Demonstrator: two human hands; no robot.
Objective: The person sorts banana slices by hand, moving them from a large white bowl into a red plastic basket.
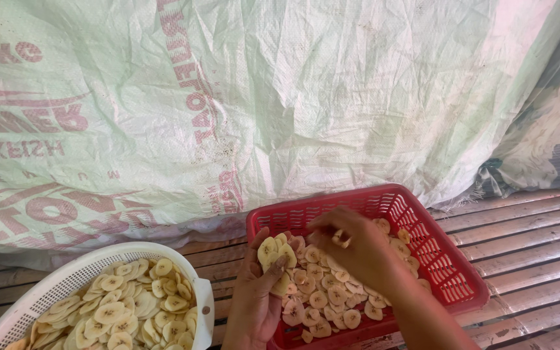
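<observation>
My left hand holds a small stack of pale yellow banana slices at the near left edge of a red slotted plastic basket. Over the middle of that basket, my right hand has its fingers curled around one or two slices. Many more banana slices lie scattered across the basket's floor. Both hands are close together, almost touching.
A white slotted plastic basket heaped with banana slices sits at the lower left. Both baskets rest on a slatted bamboo platform. A large woven plastic sack sheet with red print hangs behind them.
</observation>
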